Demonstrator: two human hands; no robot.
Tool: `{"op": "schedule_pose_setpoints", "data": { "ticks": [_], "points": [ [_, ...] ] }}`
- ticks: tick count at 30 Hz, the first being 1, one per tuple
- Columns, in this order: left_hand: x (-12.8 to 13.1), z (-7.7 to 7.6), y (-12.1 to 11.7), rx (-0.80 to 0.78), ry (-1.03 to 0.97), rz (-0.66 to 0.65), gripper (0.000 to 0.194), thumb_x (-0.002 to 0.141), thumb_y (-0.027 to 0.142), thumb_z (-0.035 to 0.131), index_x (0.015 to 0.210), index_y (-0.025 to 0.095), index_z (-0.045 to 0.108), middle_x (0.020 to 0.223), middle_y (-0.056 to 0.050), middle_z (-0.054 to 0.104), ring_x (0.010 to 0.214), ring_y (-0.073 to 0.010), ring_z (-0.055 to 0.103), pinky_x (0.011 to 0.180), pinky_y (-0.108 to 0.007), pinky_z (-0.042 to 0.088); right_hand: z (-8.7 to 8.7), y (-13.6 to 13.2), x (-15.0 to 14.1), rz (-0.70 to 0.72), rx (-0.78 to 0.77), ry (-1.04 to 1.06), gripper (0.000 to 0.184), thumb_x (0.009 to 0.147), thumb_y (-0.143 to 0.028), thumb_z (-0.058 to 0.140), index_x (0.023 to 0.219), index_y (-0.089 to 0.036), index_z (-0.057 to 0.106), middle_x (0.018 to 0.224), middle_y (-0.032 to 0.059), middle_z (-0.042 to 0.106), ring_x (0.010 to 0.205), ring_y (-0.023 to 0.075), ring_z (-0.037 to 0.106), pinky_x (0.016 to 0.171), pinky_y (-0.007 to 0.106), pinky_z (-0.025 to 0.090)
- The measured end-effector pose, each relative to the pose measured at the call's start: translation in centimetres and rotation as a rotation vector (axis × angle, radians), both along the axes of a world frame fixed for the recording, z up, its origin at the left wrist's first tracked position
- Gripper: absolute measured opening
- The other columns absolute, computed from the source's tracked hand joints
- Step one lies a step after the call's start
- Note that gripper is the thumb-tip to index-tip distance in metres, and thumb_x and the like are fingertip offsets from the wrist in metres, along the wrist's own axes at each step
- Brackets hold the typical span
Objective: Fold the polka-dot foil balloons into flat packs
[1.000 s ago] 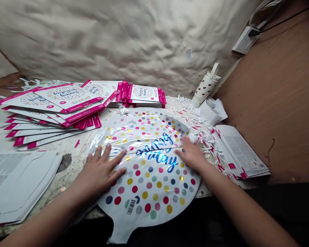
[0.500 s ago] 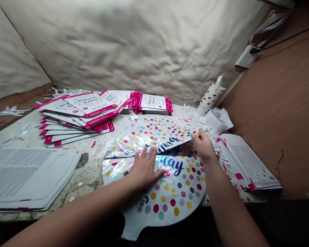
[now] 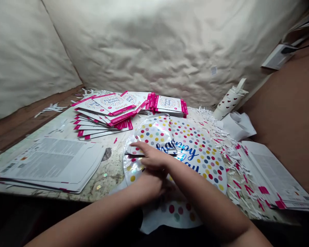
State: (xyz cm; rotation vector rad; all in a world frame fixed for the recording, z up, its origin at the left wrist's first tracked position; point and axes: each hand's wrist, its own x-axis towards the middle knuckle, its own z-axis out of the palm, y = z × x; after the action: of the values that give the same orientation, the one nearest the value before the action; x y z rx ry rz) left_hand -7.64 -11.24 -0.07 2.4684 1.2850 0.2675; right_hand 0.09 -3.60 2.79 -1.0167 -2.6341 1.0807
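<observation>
A flat foil balloon [image 3: 208, 151] with coloured dots and blue "happy" lettering lies over the table's front part. Its upper left part is folded, with a doubled flap [image 3: 151, 132] that ends in a straight edge. My right arm crosses over my left. My right hand [image 3: 153, 156] rests on the left side of the balloon, across that edge, a finger stretched out to the left. Beneath it, my left hand [image 3: 154, 185] is on the lower part of the balloon. Its fingers are mostly hidden by my right hand and forearm.
Pink-edged printed card packs [image 3: 103, 120] are piled at the back, with a smaller stack [image 3: 170, 104] beside them. Grey printed sleeves [image 3: 59, 161] lie left, more sleeves [image 3: 280, 178] right. Paper shreds [image 3: 237, 181] and a heart-patterned bottle [image 3: 229, 103] are on the right.
My right hand has let go of the balloon's right-hand edge and crossed left over my left hand. The folded flap now sits on the left side. The view has swung left.
</observation>
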Motion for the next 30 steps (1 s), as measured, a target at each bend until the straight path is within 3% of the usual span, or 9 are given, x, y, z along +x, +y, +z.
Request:
{"op": "schedule_pose_setpoints", "data": {
  "ticks": [3, 5, 8, 12, 15, 19, 23, 26, 30],
  "points": [
    [-4.8, 1.8, 0.1, 0.139, 0.056, -0.001, 0.025, 0.084, 0.017, 0.043, 0.100, 0.019, 0.062, 0.101, -0.007, 0.064, 0.091, -0.0204, 0.059, 0.082, -0.032, 0.046, -1.5, 0.6, 2.2, -0.117, 0.152, 0.066, 0.054, 0.069, -0.008, 0.048, 0.122, -0.019, 0.043, 0.122, 0.0073, 0.051, 0.106, 0.0171, 0.054, 0.089, 0.031, 0.044],
    [-8.1, 2.3, 1.5, 0.360, 0.183, 0.071, 0.029, 0.082, 0.011, 0.042, 0.104, 0.015, 0.061, 0.104, -0.011, 0.064, 0.096, -0.0234, 0.058, 0.084, -0.037, 0.044, -2.2, 0.5, 2.3, -0.128, 0.222, 0.035, 0.041, 0.069, -0.013, 0.052, 0.110, -0.018, 0.050, 0.116, 0.0071, 0.054, 0.104, 0.0175, 0.054, 0.088, 0.029, 0.044],
    [-11.1, 2.9, 4.2, 0.466, 0.363, 0.098, 0.014, 0.078, 0.013, 0.050, 0.076, 0.013, 0.064, 0.074, -0.009, 0.065, 0.073, -0.0234, 0.060, 0.069, -0.037, 0.046, -3.0, -0.2, 0.5, -0.190, 0.333, 0.002, 0.026, 0.075, -0.026, 0.055, 0.099, -0.015, 0.054, 0.110, 0.0112, 0.055, 0.100, 0.0220, 0.053, 0.086, 0.033, 0.044],
    [-10.0, 4.2, 4.7, 0.587, 0.331, 0.154, 0.021, 0.084, 0.020, 0.048, 0.069, 0.014, 0.061, 0.072, -0.009, 0.062, 0.072, -0.0233, 0.057, 0.067, -0.037, 0.045, -4.0, -0.5, -2.6, -0.322, 0.497, -0.043, 0.017, 0.082, -0.023, 0.048, 0.092, -0.012, 0.055, 0.097, 0.0145, 0.058, 0.089, 0.0239, 0.056, 0.075, 0.034, 0.047],
    [-8.1, 3.5, 3.1, 0.581, 0.246, 0.139, 0.028, 0.089, 0.028, 0.042, 0.075, 0.015, 0.063, 0.080, -0.010, 0.063, 0.077, -0.0222, 0.057, 0.071, -0.035, 0.046, -3.9, 0.8, -2.3, -0.390, 0.609, -0.035, 0.013, 0.080, -0.011, 0.046, 0.084, -0.015, 0.057, 0.088, 0.0107, 0.061, 0.078, 0.0200, 0.058, 0.068, 0.029, 0.048],
    [-7.8, 0.5, 2.2, 0.269, 0.266, 0.171, 0.058, 0.083, 0.055, 0.045, 0.120, 0.012, 0.054, 0.128, -0.019, 0.050, 0.118, -0.0335, 0.045, 0.094, -0.045, 0.037, -0.5, 3.2, 5.1, -0.619, 0.792, 0.067, 0.023, 0.085, -0.011, 0.038, 0.096, -0.015, 0.058, 0.086, 0.0093, 0.063, 0.074, 0.0175, 0.060, 0.069, 0.028, 0.050],
    [-8.5, -0.5, 2.5, 0.049, 0.296, 0.311, 0.083, 0.078, 0.070, 0.036, 0.139, 0.014, 0.033, 0.144, -0.018, 0.029, 0.133, -0.0363, 0.024, 0.105, -0.052, 0.021, 4.3, 2.8, 14.6, -1.108, 1.114, 0.272, 0.032, 0.092, -0.026, 0.034, 0.099, -0.008, 0.058, 0.089, 0.0187, 0.063, 0.088, 0.0274, 0.061, 0.079, 0.043, 0.048],
    [-8.7, 0.4, 2.8, 0.014, 0.258, 0.327, 0.081, 0.077, 0.069, 0.039, 0.137, 0.015, 0.037, 0.143, -0.018, 0.032, 0.132, -0.0362, 0.025, 0.105, -0.052, 0.021, 5.3, -0.9, 17.1, -0.836, 1.267, 0.432, 0.022, 0.085, -0.019, 0.052, 0.104, -0.016, 0.062, 0.097, 0.0109, 0.067, 0.095, 0.0249, 0.063, 0.086, 0.040, 0.049],
    [-9.7, 2.1, 3.6, -0.033, -0.087, 0.450, 0.053, 0.084, 0.054, 0.037, 0.112, 0.017, 0.061, 0.120, -0.013, 0.059, 0.112, -0.0283, 0.052, 0.096, -0.043, 0.038, 2.1, -7.0, 16.3, -0.236, 0.976, 0.392, 0.044, 0.084, -0.010, 0.049, 0.126, -0.023, 0.051, 0.112, 0.0070, 0.065, 0.113, 0.0245, 0.055, 0.099, 0.046, 0.043]
  ]
}}
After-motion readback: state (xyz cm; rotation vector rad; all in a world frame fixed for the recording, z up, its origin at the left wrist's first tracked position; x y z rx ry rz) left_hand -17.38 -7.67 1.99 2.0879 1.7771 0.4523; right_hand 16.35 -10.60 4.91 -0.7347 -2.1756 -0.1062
